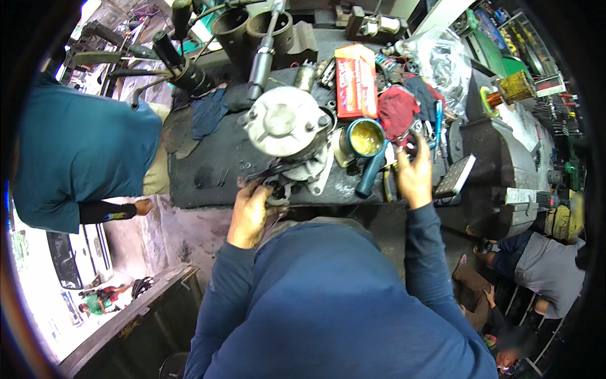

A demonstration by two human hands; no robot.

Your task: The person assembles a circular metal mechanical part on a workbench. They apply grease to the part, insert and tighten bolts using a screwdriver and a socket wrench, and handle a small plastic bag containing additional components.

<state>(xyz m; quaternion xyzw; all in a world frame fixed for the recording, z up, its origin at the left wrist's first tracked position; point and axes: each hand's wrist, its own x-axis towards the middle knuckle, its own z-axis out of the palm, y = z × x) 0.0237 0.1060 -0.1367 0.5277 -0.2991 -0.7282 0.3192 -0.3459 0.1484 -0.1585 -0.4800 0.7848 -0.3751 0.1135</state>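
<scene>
Starter motor (287, 126): grey metal housing with a round end plate facing up, lying on the dark bench (208, 170) at centre frame, just above the person's chest.
Left hand (249, 215): at the near edge of the bench, lower left of the motor; fingers curled together around a dark tool or lever (268, 172) at the motor's lower end. Exactly what is clamped cannot be told.
Right hand (413, 177): raised at the bench's right part, palm toward the clutter; fingers apart and slightly bent, holding nothing that shows.
Tin of yellow grease (366, 138): open, round, just right of the motor, between motor and right hand.
Teal handle (371, 174): lies slanted below the tin, near the right hand.
Red box (355, 79): flat carton at upper centre, behind the tin.
Red rag (398, 107): bunched, right of the box, above the right hand.
Grey pad (456, 175): flat item with a keyed face, just right of the right hand.
Metal sleeves (249, 28): two dark cylinders at top centre, well apart from the hands.
Other people: one in a teal shirt (76, 151) at left of the bench; another seated at lower right (546, 265).
</scene>
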